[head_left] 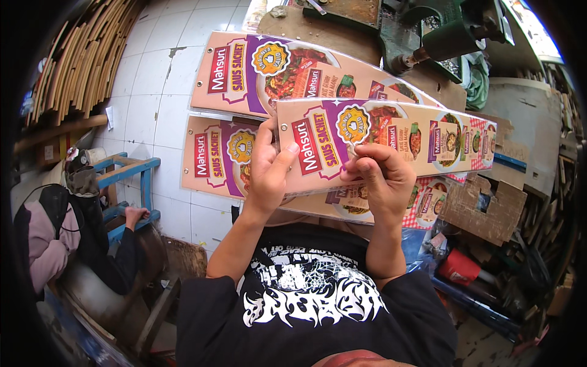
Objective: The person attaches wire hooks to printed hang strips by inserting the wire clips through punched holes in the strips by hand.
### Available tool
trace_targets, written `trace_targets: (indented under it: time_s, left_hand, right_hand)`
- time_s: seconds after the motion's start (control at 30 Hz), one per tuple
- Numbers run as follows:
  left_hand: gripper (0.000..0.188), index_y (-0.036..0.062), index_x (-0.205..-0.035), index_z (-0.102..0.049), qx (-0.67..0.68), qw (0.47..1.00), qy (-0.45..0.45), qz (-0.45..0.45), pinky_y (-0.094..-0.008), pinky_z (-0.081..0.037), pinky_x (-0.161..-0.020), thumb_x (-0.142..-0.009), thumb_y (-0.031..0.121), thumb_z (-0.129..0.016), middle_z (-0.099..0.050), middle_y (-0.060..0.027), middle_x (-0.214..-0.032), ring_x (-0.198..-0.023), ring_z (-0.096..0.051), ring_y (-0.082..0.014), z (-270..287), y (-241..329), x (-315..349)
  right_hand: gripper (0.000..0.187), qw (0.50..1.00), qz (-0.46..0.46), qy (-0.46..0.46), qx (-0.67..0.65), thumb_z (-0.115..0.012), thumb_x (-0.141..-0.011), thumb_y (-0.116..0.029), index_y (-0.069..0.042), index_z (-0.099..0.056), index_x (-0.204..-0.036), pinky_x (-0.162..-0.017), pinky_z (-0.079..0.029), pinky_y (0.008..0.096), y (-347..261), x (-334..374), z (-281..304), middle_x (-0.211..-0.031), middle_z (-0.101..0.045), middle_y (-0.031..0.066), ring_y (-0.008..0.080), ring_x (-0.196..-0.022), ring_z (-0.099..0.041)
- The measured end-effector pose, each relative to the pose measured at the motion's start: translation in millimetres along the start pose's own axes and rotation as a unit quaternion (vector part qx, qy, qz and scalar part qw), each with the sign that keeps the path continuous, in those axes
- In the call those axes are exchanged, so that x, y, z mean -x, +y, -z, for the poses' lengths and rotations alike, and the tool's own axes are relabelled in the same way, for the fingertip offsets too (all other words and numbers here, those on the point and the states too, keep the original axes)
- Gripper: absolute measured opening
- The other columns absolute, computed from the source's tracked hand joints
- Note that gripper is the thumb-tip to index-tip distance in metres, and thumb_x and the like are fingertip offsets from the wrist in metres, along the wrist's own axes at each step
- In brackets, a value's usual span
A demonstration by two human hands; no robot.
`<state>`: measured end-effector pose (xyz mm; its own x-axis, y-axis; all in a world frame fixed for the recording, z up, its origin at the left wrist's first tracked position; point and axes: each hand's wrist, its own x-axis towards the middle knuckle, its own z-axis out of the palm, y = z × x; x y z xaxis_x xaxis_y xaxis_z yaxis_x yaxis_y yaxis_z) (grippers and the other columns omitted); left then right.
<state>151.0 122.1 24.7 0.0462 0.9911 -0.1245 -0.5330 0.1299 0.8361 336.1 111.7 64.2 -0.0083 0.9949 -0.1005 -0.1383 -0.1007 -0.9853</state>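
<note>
A long printed cardboard-like sign (422, 153), peach and purple with food pictures, lies across my lap area, tilted slightly. My left hand (270, 168) grips its left end, thumb on top and fingers beneath. A metal eyelet (283, 127) shows near its left edge. Over the sign's middle, my right hand (382, 177) is closed with thumb and forefinger pinched together; whatever is between them is too small to name. A similar sign (238, 73) with eyelets at its left end lies beyond, and another sign (214, 174) lies underneath, partly covered.
A dark green machine (440, 46) stands at the far right on a worn wooden surface (287, 27). Wood strips (85, 55) are stacked at far left. Another person's dark sleeve (119, 269) shows near a blue wooden frame (143, 177). A red container (458, 267) lies at right.
</note>
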Motion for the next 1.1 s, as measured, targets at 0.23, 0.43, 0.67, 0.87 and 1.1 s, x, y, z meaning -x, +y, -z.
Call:
trace_targets:
  time_s: [0.23, 0.43, 0.67, 0.87, 1.1]
  left_hand:
    - [0.046, -0.005, -0.139, -0.031, 0.008, 1.0, -0.003, 0.024, -0.0321, -0.047, -0.097, -0.096, 0.006, -0.046, -0.056, -0.0181, -0.125, -0.112, -0.059, -0.0181, 1, 5, 1]
    - [0.045, -0.0069, -0.134, -0.049, -0.432, 0.902, 0.007, 0.013, -0.0326, -0.054, -0.079, -0.095, 0.013, -0.059, -0.064, -0.0175, -0.113, -0.101, -0.064, -0.02, 11, 71, 15]
    - [0.049, -0.0101, -0.125, -0.053, -0.047, 0.942, -0.251, 0.216, -0.0377, -0.053, -0.092, -0.097, 0.031, -0.054, -0.066, -0.0228, -0.114, -0.103, -0.067, -0.0272, 47, 98, 70]
    - [0.059, -0.0094, -0.132, -0.049, -0.179, 0.842, -0.167, 0.48, -0.0358, -0.052, -0.095, -0.099, 0.04, -0.053, -0.063, -0.0227, -0.124, -0.11, -0.065, -0.0271, 90, 27, 109]
    - [0.04, -0.0084, -0.117, -0.06, -0.05, 0.92, -0.081, 0.381, -0.0387, -0.052, -0.096, -0.095, 0.024, -0.054, -0.063, -0.0232, -0.122, -0.107, -0.066, -0.0298, 105, 48, 107]
  right_hand:
    - [0.018, 0.999, 0.042, -0.031, 0.008, -0.057, -0.095, 0.006, 0.004, -0.058, -0.112, -0.081, -0.057, 0.0253, 7, -1, -5, -0.099, -0.07, 0.013, 0.0163, -0.095, -0.07]
    - [0.015, 0.999, 0.038, 0.001, -0.01, -0.058, -0.096, 0.003, 0.003, -0.059, -0.111, -0.076, -0.056, 0.0229, 16, -6, -4, -0.097, -0.071, 0.0113, 0.0144, -0.092, -0.07]
    - [0.015, 0.999, 0.042, 0.003, -0.014, -0.059, -0.096, 0.001, 0.003, -0.06, -0.111, -0.071, -0.055, 0.0203, 19, -9, 0, -0.094, -0.072, 0.0107, 0.0123, -0.089, -0.069]
    - [0.016, 0.999, 0.038, -0.009, -0.028, -0.06, -0.095, 0.002, 0.004, -0.06, -0.111, -0.074, -0.056, 0.0224, 21, -8, -2, -0.093, -0.072, 0.0113, 0.0134, -0.089, -0.07]
    - [0.016, 0.999, 0.042, -0.006, -0.026, -0.061, -0.094, 0.002, 0.005, -0.061, -0.11, -0.076, -0.056, 0.023, 20, -8, 0, -0.093, -0.072, 0.0112, 0.0138, -0.088, -0.07]
